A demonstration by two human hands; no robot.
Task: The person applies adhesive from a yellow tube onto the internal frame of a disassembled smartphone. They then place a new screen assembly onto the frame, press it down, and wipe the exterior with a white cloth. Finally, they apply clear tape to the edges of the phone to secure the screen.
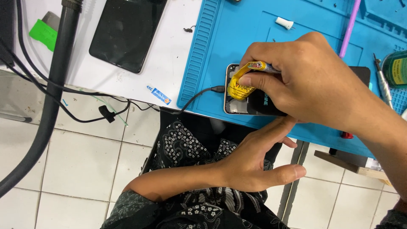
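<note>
My right hand [313, 80] pinches a crumpled yellow glue tube [243, 82] and presses its tip onto an opened phone [250, 106] lying on the blue work mat [220, 46]. The phone's back is off and a black battery shows under the hand. A black cable plugs into the phone's left end. My left hand [254, 157] lies flat with fingers stretched, its fingertips touching the mat's near edge just below the phone, holding nothing.
A dark phone screen [125, 32] lies on the white table at the upper left, beside a green pick [42, 34]. A thick black hose [51, 97] and thin cables run down the left. A purple rod [349, 27], a small white cap [284, 22] and a screwdriver [383, 82] lie on the mat.
</note>
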